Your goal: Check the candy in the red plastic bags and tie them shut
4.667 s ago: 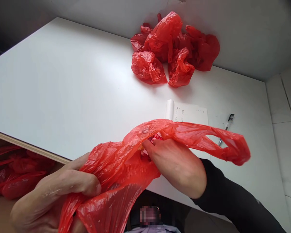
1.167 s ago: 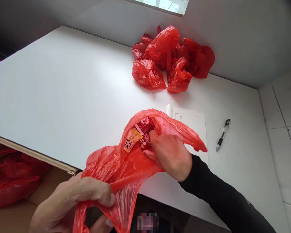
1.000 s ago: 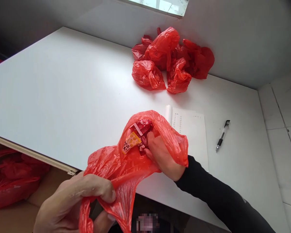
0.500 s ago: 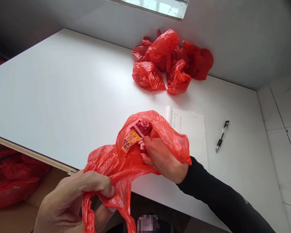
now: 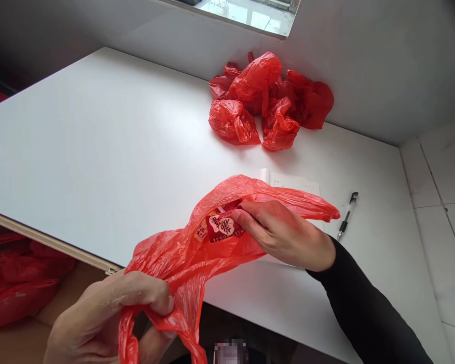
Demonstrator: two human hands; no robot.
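My left hand is closed on the handle side of a thin red plastic bag, low at the left. The bag's mouth gapes towards me above the near part of the white table. At the opening, my right hand pinches a dark red printed sweet packet between thumb and fingers. Behind it, partly covered, a yellow-and-white wrapped sweet lies in the bag. One side of the bag stretches out past my right hand to the right.
Several knotted red plastic bags are heaped by the wall. A notepad with handwriting lies partly under the bag, with a black-capped pen to its right. More red bags sit in a cardboard box below the table's left edge.
My right hand has drawn back to the right, bringing the dark red packet up to the bag's mouth. The bag's right side has stretched out with it. My left hand keeps its grip.
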